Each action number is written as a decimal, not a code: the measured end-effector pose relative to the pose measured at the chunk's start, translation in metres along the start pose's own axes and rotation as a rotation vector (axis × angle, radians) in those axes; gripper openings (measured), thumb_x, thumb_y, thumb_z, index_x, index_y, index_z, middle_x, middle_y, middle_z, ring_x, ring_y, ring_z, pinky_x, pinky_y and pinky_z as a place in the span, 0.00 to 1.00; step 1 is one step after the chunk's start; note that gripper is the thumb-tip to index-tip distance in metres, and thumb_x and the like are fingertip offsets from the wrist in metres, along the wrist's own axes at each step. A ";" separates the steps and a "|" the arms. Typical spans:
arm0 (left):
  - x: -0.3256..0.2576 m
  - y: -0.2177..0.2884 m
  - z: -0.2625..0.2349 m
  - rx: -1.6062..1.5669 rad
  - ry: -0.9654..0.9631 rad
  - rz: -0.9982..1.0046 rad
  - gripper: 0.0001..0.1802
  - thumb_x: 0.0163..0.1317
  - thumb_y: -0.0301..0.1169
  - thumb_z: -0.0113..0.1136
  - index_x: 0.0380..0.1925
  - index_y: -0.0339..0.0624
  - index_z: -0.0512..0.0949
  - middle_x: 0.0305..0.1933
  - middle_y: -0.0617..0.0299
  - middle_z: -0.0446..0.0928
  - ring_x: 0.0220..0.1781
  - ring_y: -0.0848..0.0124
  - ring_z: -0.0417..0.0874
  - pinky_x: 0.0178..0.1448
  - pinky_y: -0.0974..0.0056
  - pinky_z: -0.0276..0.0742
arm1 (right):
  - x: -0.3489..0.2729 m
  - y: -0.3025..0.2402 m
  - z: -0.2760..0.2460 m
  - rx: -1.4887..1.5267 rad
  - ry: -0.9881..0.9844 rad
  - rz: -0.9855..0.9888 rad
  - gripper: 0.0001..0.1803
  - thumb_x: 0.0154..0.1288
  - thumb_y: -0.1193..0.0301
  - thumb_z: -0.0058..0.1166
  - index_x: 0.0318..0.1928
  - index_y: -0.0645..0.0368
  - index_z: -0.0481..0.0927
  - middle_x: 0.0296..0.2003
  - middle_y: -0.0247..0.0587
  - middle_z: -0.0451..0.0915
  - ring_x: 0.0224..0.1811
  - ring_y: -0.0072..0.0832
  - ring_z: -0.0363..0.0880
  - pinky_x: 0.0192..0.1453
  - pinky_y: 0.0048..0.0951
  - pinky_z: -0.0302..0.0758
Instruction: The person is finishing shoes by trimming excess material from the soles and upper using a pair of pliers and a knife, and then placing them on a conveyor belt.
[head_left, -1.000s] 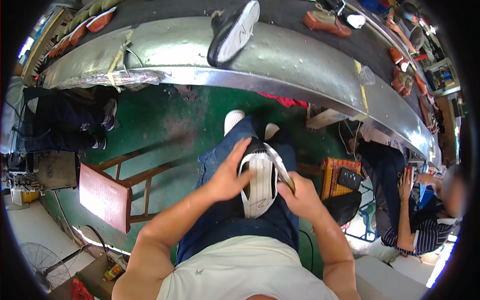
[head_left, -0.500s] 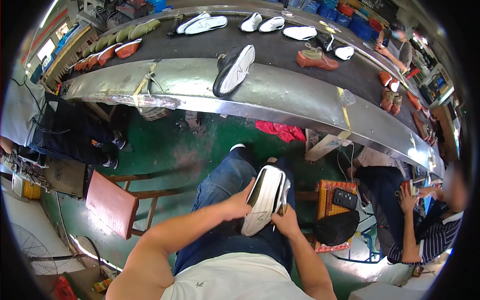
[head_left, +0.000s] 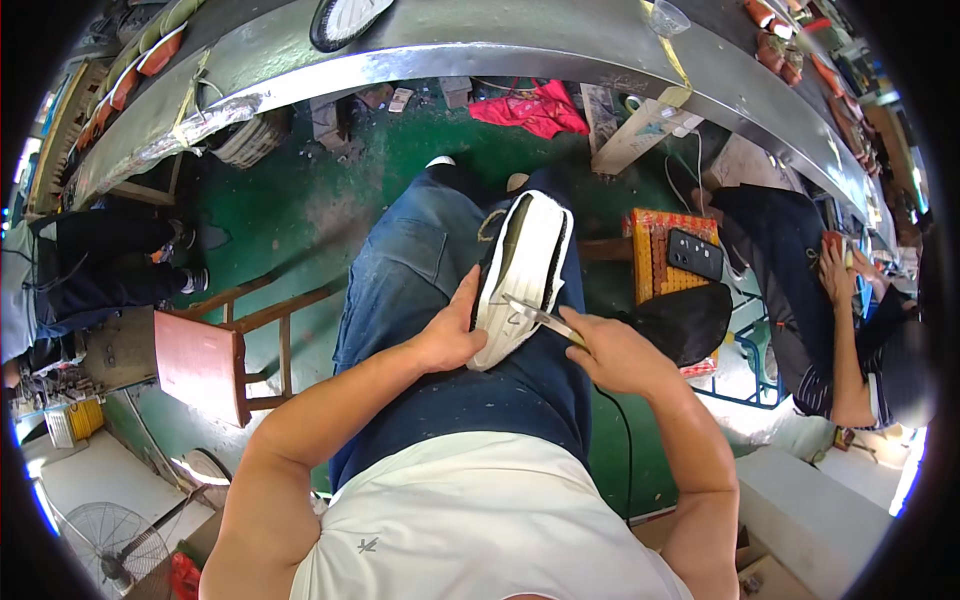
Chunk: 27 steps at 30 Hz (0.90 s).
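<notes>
A shoe (head_left: 532, 245) with a dark upper lies across my lap, its white sole facing up. A tan lace (head_left: 489, 226) sticks out at its far left side. My left hand (head_left: 452, 332) grips the shoe's near left edge, thumb laid along the side of the sole. In my right hand (head_left: 622, 350) is a hammer-like metal tool (head_left: 538, 316) with a pale handle. Its narrow head lies over the near part of the sole; whether it touches is unclear. My right fingers are wrapped round the handle. The shoe's upper is mostly hidden beneath.
Ahead runs a metal-edged bench (head_left: 440, 60) with another white-soled shoe (head_left: 345, 20) on it. A pink-topped stool (head_left: 200, 365) is at left. A phone (head_left: 694, 254) and a black cap-like item (head_left: 685, 322) lie on a seat at right. A co-worker's hand (head_left: 835, 275) works beyond.
The view has tipped downward. My right hand has brought the metal tool from beside the shoe's right edge to above the sole. My left hand still holds the shoe.
</notes>
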<state>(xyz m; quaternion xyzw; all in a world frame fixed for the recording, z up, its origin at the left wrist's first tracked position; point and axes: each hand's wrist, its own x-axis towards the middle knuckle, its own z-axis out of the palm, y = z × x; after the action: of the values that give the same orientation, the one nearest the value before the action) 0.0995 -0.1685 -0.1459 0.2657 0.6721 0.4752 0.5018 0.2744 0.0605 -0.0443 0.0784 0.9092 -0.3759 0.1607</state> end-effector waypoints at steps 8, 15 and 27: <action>0.015 0.010 0.021 -0.817 0.276 -0.086 0.39 0.80 0.45 0.39 0.79 0.28 0.45 0.84 0.43 0.48 0.86 0.57 0.46 0.84 0.61 0.44 | 0.039 -0.029 -0.005 -0.276 -0.236 0.000 0.13 0.66 0.65 0.61 0.38 0.63 0.77 0.30 0.55 0.83 0.35 0.57 0.83 0.42 0.54 0.78; 0.035 0.002 0.015 0.107 0.573 -0.059 0.30 0.81 0.43 0.35 0.69 0.29 0.68 0.66 0.34 0.74 0.71 0.42 0.72 0.74 0.54 0.67 | 0.028 -0.012 0.018 -0.118 -0.027 0.053 0.24 0.67 0.71 0.57 0.59 0.71 0.72 0.44 0.62 0.80 0.48 0.52 0.82 0.53 0.46 0.79; 0.033 0.015 -0.011 0.695 0.265 0.280 0.31 0.77 0.37 0.46 0.78 0.55 0.58 0.82 0.37 0.46 0.76 0.38 0.63 0.74 0.51 0.70 | 0.065 0.029 0.014 -0.158 0.155 0.091 0.11 0.67 0.70 0.58 0.44 0.63 0.75 0.35 0.54 0.81 0.39 0.53 0.82 0.44 0.47 0.79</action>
<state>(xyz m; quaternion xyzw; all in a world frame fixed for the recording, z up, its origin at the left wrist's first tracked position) 0.0760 -0.1392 -0.1457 0.4450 0.8091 0.3135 0.2214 0.2241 0.0722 -0.0954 0.1355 0.9413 -0.2882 0.1123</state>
